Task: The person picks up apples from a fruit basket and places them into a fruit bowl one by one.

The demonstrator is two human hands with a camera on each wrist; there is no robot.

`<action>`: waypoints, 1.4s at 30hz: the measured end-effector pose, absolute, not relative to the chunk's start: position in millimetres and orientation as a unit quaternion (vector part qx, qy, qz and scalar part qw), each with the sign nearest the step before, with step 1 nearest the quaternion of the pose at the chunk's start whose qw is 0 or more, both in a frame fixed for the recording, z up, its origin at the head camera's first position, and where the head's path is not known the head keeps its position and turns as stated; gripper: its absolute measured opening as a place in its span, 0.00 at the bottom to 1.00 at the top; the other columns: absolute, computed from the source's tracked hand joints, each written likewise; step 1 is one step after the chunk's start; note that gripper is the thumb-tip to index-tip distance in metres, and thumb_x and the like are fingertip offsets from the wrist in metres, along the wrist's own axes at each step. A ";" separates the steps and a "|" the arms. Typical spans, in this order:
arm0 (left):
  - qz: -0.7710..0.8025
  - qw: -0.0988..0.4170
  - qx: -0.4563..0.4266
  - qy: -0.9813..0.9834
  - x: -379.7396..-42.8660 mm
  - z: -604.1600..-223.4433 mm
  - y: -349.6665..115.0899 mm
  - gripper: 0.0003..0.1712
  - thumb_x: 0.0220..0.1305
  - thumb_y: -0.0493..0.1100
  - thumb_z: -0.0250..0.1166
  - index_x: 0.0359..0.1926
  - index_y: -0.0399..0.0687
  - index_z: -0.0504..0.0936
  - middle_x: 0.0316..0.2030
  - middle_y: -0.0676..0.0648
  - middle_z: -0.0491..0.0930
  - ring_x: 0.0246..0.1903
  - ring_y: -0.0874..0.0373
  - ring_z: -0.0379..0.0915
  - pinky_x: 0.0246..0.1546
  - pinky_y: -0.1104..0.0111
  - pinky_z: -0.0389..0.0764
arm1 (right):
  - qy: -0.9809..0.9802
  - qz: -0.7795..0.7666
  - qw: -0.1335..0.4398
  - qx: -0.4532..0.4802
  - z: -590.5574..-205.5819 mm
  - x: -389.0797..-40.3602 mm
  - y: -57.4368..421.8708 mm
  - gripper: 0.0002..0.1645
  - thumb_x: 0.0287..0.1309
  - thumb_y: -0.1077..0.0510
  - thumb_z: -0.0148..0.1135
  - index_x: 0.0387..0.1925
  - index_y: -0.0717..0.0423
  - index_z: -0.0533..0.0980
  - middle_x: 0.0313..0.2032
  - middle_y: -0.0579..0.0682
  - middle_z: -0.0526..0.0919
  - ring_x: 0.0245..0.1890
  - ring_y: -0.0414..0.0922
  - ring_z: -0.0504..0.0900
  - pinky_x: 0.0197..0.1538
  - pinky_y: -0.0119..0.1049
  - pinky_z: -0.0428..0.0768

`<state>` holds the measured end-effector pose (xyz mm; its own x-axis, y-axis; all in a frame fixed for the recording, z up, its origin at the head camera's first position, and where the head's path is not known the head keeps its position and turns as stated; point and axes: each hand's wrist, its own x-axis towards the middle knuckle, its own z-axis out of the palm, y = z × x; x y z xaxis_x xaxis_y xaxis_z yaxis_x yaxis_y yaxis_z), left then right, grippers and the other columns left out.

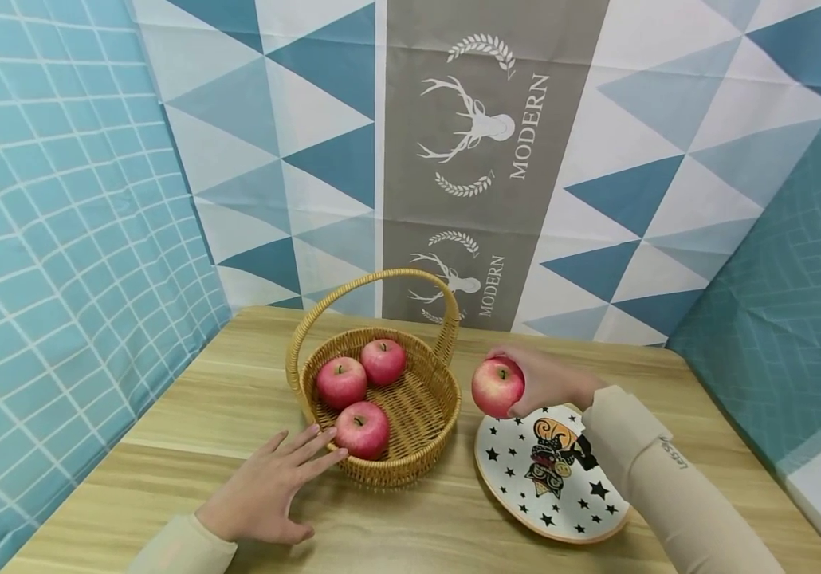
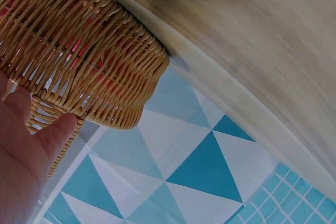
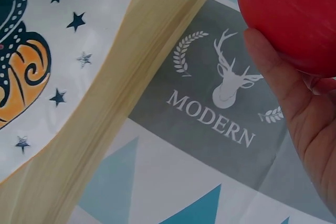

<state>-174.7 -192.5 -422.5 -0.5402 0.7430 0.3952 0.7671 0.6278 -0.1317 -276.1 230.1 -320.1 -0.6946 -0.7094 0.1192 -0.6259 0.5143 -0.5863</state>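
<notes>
My right hand (image 1: 543, 378) grips a red apple (image 1: 496, 388) above the far left rim of a round white plate (image 1: 518, 494) printed with black stars and an orange-and-black animal figure. In the right wrist view the thumb curls under the same apple (image 3: 294, 19). Just left of it stands a woven wicker basket (image 1: 418, 470) with a tall arched handle. Inside sit three apples: one at the back (image 1: 383, 362), one at the left (image 1: 341, 383) and one in front (image 1: 363, 430). With fingers spread, my left hand (image 1: 270, 488) touches the basket's front left rim.
Everything stands on a wooden table (image 1: 195, 446). Behind it hangs a patterned cloth (image 1: 339, 151) with triangles and a deer print. Blue tile-print sheeting (image 1: 59, 239) rises at the left, and a teal sheet (image 1: 783, 319) at the right.
</notes>
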 end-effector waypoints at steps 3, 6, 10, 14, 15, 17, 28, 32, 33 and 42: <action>-0.030 0.214 -0.429 -0.877 -175.1 -422.1 -192.4 0.59 0.27 0.64 0.77 0.66 0.51 0.69 0.64 0.40 0.69 0.60 0.40 0.67 0.45 0.41 0.74 | 0.868 -0.313 0.065 -0.380 -321.6 -275.7 234.5 0.46 0.30 0.60 0.73 0.57 0.65 0.66 0.49 0.54 0.75 0.45 0.48 0.75 0.47 0.41 0.77; -0.035 0.207 -0.430 -0.878 -175.0 -421.7 -191.4 0.58 0.27 0.63 0.77 0.66 0.51 0.69 0.64 0.40 0.69 0.60 0.40 0.66 0.44 0.40 0.74 | 0.870 -0.314 0.058 -0.376 -323.1 -275.4 241.1 0.45 0.30 0.60 0.72 0.56 0.65 0.66 0.48 0.54 0.75 0.45 0.48 0.74 0.46 0.41 0.77; -0.044 0.197 -0.431 -0.880 -173.9 -421.8 -190.5 0.59 0.28 0.61 0.78 0.66 0.50 0.68 0.64 0.39 0.68 0.60 0.39 0.66 0.42 0.41 0.75 | 0.874 -0.306 0.047 -0.375 -325.9 -274.3 250.6 0.44 0.31 0.59 0.73 0.55 0.66 0.66 0.47 0.53 0.75 0.44 0.48 0.74 0.46 0.40 0.78; -0.052 0.195 -0.432 -0.879 -173.6 -422.4 -190.3 0.60 0.26 0.60 0.79 0.66 0.49 0.68 0.65 0.38 0.67 0.60 0.38 0.66 0.42 0.43 0.77 | 0.881 -0.303 0.036 -0.362 -329.2 -271.1 260.5 0.46 0.30 0.58 0.73 0.56 0.68 0.66 0.48 0.54 0.75 0.45 0.48 0.75 0.46 0.40 0.78; -0.053 0.195 -0.432 -0.879 -173.7 -422.7 -190.4 0.61 0.26 0.60 0.79 0.67 0.49 0.68 0.65 0.38 0.67 0.60 0.37 0.66 0.42 0.44 0.78 | 0.883 -0.304 0.033 -0.357 -330.1 -270.2 263.0 0.46 0.30 0.59 0.73 0.56 0.68 0.66 0.48 0.54 0.75 0.45 0.48 0.75 0.46 0.40 0.78; -0.053 0.195 -0.431 -0.879 -174.0 -423.1 -190.6 0.61 0.25 0.59 0.79 0.67 0.49 0.67 0.65 0.37 0.67 0.60 0.37 0.66 0.42 0.44 0.78 | 0.886 -0.305 0.029 -0.347 -332.2 -267.8 267.3 0.46 0.30 0.59 0.73 0.56 0.68 0.66 0.48 0.54 0.75 0.45 0.48 0.75 0.45 0.40 0.78; -0.040 0.175 -0.420 -0.890 -174.1 -422.7 -192.1 0.61 0.23 0.56 0.81 0.66 0.49 0.69 0.64 0.37 0.68 0.61 0.38 0.65 0.45 0.41 0.75 | 0.892 -0.322 0.025 -0.316 -347.6 -261.8 290.9 0.46 0.30 0.60 0.73 0.56 0.69 0.66 0.48 0.56 0.76 0.45 0.50 0.75 0.45 0.38 0.78; -0.035 0.177 -0.417 -0.891 -174.0 -423.0 -191.8 0.61 0.23 0.57 0.81 0.66 0.49 0.69 0.64 0.37 0.68 0.61 0.39 0.65 0.46 0.42 0.75 | 0.897 -0.324 0.023 -0.299 -353.7 -259.8 301.8 0.46 0.31 0.59 0.74 0.56 0.71 0.65 0.48 0.57 0.76 0.46 0.51 0.75 0.45 0.38 0.79; -0.035 0.178 -0.417 -0.891 -174.0 -423.0 -191.7 0.61 0.23 0.57 0.81 0.65 0.49 0.70 0.64 0.37 0.68 0.61 0.39 0.65 0.46 0.41 0.75 | 0.898 -0.326 0.022 -0.295 -355.7 -259.0 304.6 0.47 0.31 0.59 0.74 0.56 0.72 0.65 0.48 0.58 0.76 0.45 0.51 0.76 0.45 0.38 0.79; -0.039 0.189 -0.424 -0.885 -174.1 -424.5 -191.1 0.60 0.23 0.58 0.80 0.65 0.49 0.70 0.63 0.38 0.69 0.60 0.39 0.66 0.45 0.42 0.75 | 0.907 -0.342 0.020 -0.246 -367.3 -250.7 327.1 0.50 0.31 0.59 0.75 0.58 0.73 0.63 0.49 0.61 0.75 0.46 0.52 0.75 0.43 0.37 0.79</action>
